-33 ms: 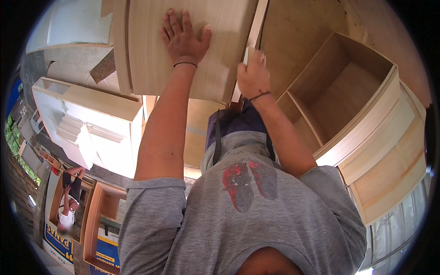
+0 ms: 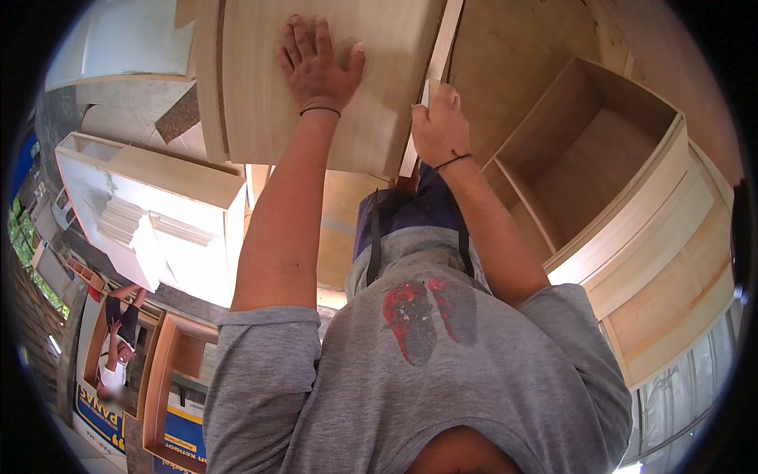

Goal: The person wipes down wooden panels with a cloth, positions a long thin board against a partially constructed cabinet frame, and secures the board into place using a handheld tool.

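A pale wood-grain panel (image 2: 379, 95) lies before me at the top of the head view. My left hand (image 2: 322, 75) rests flat on its face, fingers and thumb spread, holding nothing. At the panel's right side, my right hand (image 2: 440, 133) is closed around a small whitish block (image 2: 431, 89), pressed against the long narrow edge. Only the end of the block shows past my fingers, so its exact kind is hidden. Below my right hand the panel's light edge (image 2: 408, 162) runs down toward my body.
An open wooden cabinet box (image 2: 608, 150) with a divider stands to the right. A white-faced cabinet (image 2: 170, 189) lies on the left, with a brown board offcut (image 2: 178, 114) beyond it. Farther off at lower left are another person (image 2: 117, 351) and an open wooden frame (image 2: 150, 379).
My right hand has shifted very slightly to the right and toward me along the panel's edge, its wrist turning a little. My left hand stays in place.
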The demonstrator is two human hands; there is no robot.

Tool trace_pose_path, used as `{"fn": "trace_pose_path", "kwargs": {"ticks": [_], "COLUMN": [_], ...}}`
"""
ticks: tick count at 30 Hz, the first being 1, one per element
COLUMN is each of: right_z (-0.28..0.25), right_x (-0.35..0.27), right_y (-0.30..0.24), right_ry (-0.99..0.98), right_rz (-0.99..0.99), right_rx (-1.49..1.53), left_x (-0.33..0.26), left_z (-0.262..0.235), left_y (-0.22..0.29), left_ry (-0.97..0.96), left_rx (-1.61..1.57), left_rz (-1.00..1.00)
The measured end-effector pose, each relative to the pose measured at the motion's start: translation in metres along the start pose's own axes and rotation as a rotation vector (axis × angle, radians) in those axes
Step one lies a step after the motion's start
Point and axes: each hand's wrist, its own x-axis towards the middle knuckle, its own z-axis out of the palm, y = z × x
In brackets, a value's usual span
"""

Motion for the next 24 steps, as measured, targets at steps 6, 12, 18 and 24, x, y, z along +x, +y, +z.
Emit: {"fn": "trace_pose_path", "kwargs": {"ticks": [6, 12, 18, 24], "right_z": [-0.008, 0.002, 0.021, -0.004], "right_x": [0.003, -0.039, -0.103, -0.124], "right_y": [0.005, 0.012, 0.018, 0.067], "right_ry": [-0.146, -0.220, -0.408, -0.527], "right_rz": [0.007, -0.008, 0.159, 0.084], "right_rx": [-0.029, -0.040, 0.033, 0.107], "left_x": [0.002, 0.000, 0.001, -0.003], "left_z": [-0.009, -0.014, 0.003, -0.004], "left_y": [0.013, 0.013, 0.004, 0.004], "left_ry": [-0.004, -0.027, 0.007, -0.024], "left_rx": [0.007, 0.002, 0.024, 0.042], "left_rz": [-0.016, -0.044, 0.005, -0.018]}}
